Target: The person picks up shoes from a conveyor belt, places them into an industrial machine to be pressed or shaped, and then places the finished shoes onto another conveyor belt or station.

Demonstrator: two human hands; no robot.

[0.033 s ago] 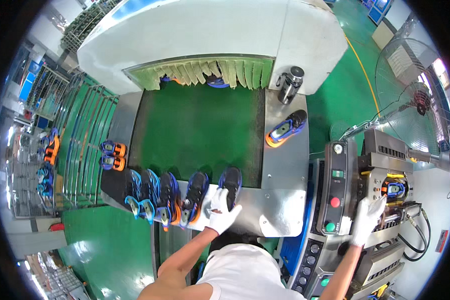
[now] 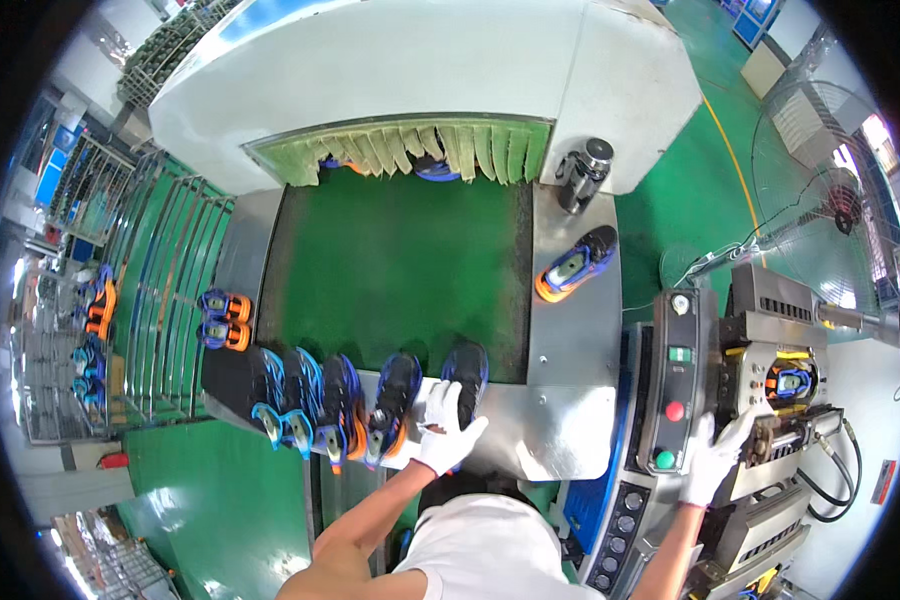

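Note:
My left hand (image 2: 448, 432), in a white glove, is closed about the heel end of a black shoe (image 2: 467, 368), the rightmost in a row along the near edge of the belt. Beside it stands another black shoe (image 2: 398, 385) with an orange sole, then further shoes with blue and orange trim. My gloved right hand (image 2: 712, 458) is open, fingers apart, between the button panel (image 2: 676, 380) and the press machine (image 2: 755, 375). A blue-and-orange shoe (image 2: 792, 382) sits in the machine's opening, beyond my right fingertips.
A green conveyor belt (image 2: 400, 265) runs under a strip curtain (image 2: 410, 145), with shoes partly hidden there. On the right metal ledge are a flask (image 2: 584, 178) and one shoe (image 2: 576, 264). Small orange-soled shoes (image 2: 225, 320) stand left. A wire rack (image 2: 160, 290) and fan (image 2: 835, 200) flank the station.
My right hand has drawn back leftward from the shoe in the press machine, and its fingers have spread. The left hand stays at the same black shoe. The whole view has shifted slightly.

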